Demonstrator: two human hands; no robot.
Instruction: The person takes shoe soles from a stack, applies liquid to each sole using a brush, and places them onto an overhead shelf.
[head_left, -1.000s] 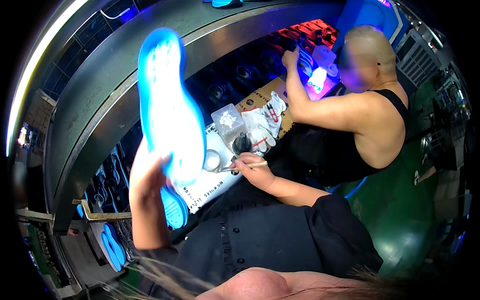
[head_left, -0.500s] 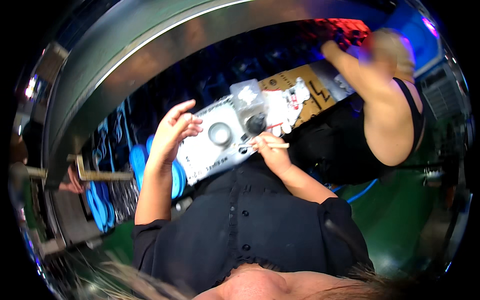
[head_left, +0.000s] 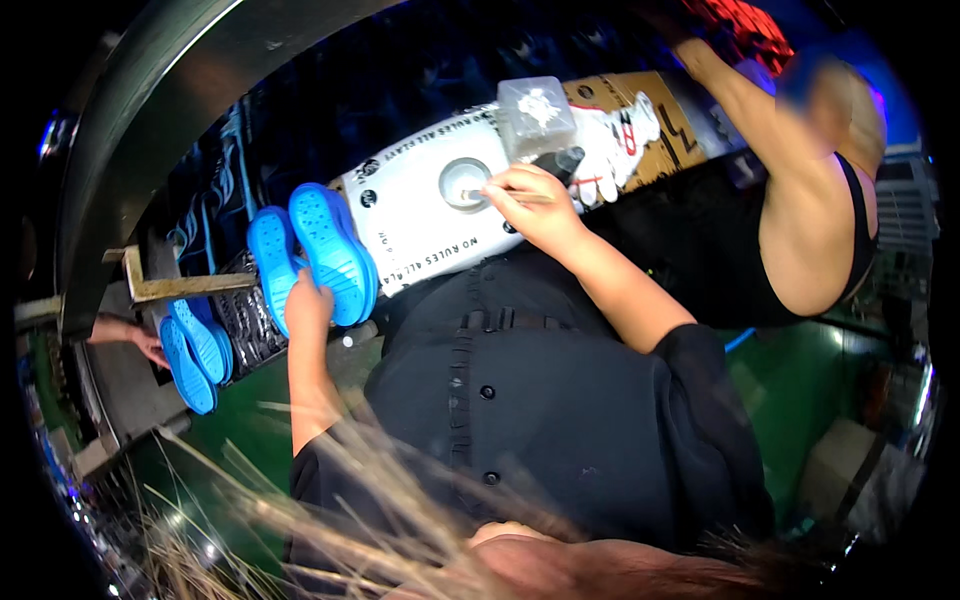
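Observation:
My left hand (head_left: 308, 303) has closed on the near edge of a blue shoe sole (head_left: 270, 240), part of its fingers hidden by the sole. A second blue sole (head_left: 328, 240) lies just right of it, with more blue under it. In my right hand (head_left: 540, 205) is a thin brush (head_left: 532, 197) with a pale handle, pinched between thumb and fingers. Its tip dips into a round grey bowl (head_left: 447, 186) with whitish contents. The bowl stands on a white printed sheet (head_left: 420, 235).
Behind my right hand are a clear plastic box (head_left: 540, 112) with white bits, a black object (head_left: 560, 162), white gloves (head_left: 607, 150) and cardboard (head_left: 672, 115). Another person (head_left: 800, 210) works at the right. A different hand (head_left: 135, 335) is by more blue soles (head_left: 195, 350) beyond a metal bracket (head_left: 190, 288).
My left hand has gone down and left from above the sheet to the blue soles. My right hand has brought the brush tip into the bowl. The view has shifted.

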